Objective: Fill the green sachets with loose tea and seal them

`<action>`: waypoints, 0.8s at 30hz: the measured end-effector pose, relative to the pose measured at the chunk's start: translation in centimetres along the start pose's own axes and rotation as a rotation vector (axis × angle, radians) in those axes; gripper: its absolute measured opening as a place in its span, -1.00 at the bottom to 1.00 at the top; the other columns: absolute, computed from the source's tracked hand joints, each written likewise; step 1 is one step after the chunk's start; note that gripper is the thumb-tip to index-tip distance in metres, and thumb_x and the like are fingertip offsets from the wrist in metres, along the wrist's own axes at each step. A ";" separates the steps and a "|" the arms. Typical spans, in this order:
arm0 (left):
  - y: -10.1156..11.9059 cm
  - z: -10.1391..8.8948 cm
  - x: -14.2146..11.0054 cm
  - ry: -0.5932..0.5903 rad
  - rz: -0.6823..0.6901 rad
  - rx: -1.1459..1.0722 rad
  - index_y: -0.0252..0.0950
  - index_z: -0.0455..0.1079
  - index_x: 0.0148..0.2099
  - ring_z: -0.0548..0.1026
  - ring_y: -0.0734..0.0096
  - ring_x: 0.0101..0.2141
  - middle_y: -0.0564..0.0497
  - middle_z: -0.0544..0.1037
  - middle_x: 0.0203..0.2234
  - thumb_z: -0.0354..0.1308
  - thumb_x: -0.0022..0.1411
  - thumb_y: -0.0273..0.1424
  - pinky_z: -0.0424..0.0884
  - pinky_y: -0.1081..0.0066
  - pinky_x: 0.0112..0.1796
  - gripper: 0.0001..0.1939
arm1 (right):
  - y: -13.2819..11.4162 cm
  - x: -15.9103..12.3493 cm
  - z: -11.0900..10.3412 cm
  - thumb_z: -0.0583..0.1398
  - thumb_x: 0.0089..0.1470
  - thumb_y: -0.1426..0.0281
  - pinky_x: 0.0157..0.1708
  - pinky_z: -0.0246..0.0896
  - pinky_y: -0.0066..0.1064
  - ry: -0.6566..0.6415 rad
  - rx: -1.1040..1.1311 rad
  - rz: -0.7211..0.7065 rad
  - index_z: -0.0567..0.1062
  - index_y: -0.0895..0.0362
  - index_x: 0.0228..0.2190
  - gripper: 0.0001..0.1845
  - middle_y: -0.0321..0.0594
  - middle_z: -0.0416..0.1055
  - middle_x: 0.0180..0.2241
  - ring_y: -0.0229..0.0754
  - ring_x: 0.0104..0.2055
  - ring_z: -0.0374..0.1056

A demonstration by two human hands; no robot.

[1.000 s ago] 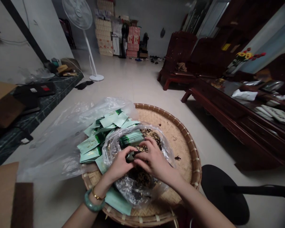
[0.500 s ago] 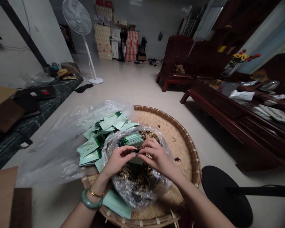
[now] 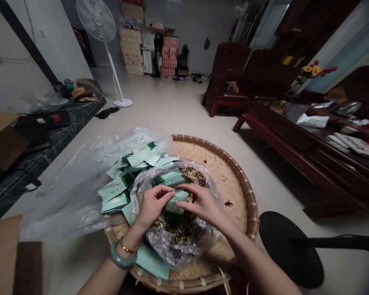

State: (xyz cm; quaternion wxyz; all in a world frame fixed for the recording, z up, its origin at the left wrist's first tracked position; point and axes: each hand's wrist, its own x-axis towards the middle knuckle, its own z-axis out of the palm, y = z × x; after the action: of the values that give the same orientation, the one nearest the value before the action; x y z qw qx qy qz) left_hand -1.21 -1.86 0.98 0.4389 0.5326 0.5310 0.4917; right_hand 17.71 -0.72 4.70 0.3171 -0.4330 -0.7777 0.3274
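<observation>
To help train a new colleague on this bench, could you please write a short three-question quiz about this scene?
1. Which wrist wears the green bangle and the gold bracelet?
2. True or false: the clear bag of loose dried leaves sits on the round woven bamboo tray.
3. What lies just left of the clear bag? A) a pile of pale green sachets; B) a standing fan; C) a black stool.

Key: 1. The left wrist. 2. True. 3. A.
</observation>
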 end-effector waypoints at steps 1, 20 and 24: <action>0.1 0.2 0.0 0.010 0.004 -0.010 -0.31 0.49 -0.42 0.51 0.35 -0.44 0.01 0.58 -0.51 0.26 0.01 -0.27 0.44 0.41 -0.36 -0.81 | 0.2 0.1 0.5 0.30 -0.02 0.29 -0.27 0.31 -0.33 -0.005 0.034 0.022 0.54 0.09 -0.16 -0.67 -0.17 0.54 -0.27 -0.13 -0.28 0.42; -0.3 0.9 -0.9 -0.438 -0.378 -0.333 -0.40 0.45 -0.26 0.48 0.42 -0.46 0.01 0.56 -0.46 0.41 -0.16 -0.26 0.36 0.47 -0.42 -0.58 | 2.9 0.6 3.2 0.32 -0.17 0.35 -0.48 0.27 -0.44 0.190 0.383 0.234 0.59 0.15 -0.52 -0.88 -0.22 0.54 -0.51 -0.21 -0.48 0.39; -0.8 1.0 -1.0 -0.413 -0.379 -0.270 -0.42 0.47 -0.24 0.47 0.41 -0.45 0.00 0.57 -0.44 0.38 -0.13 -0.28 0.35 0.45 -0.39 -0.59 | 3.1 0.6 3.1 0.35 -0.19 0.36 -0.48 0.31 -0.43 0.146 0.394 0.253 0.60 0.15 -0.41 -0.80 -0.22 0.56 -0.44 -0.22 -0.47 0.41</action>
State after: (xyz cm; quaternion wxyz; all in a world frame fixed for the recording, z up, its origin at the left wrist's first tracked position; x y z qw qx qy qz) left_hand -0.25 -2.73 0.03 0.6881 0.4499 0.4502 0.3485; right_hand 16.53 0.33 0.62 0.4075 -0.4791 -0.6134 0.4776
